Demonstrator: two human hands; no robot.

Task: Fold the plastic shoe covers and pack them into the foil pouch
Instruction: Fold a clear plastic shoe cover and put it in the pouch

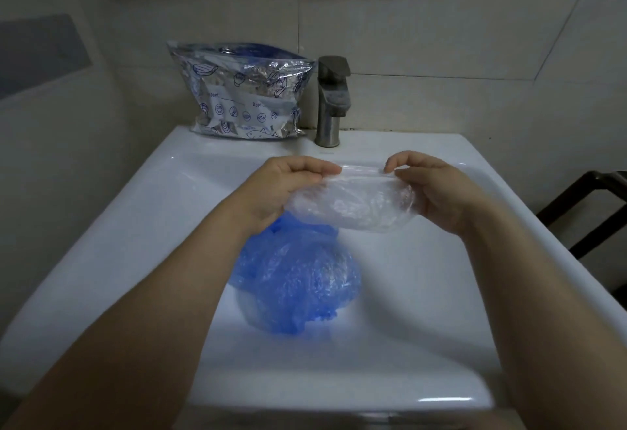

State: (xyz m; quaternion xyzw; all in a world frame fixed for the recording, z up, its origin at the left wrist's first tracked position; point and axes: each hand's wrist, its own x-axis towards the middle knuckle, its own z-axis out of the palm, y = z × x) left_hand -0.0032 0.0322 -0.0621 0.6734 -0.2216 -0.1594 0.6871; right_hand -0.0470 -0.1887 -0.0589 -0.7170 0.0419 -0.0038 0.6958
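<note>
A clear plastic shoe cover (353, 204) is stretched flat between my two hands above the white sink (142, 212). My left hand (288, 185) pinches its left end and my right hand (434, 188) pinches its right end. Below it, in the basin, lies a crumpled heap of blue shoe covers (298, 280). The foil pouch (242, 92), printed with blue drawings, stands upright at the sink's back left corner against the wall, its top open with blue plastic showing inside.
A steel tap (330, 100) stands at the back of the sink just right of the pouch. Tiled wall runs behind. A dark wooden frame (590, 209) sits off the sink's right side.
</note>
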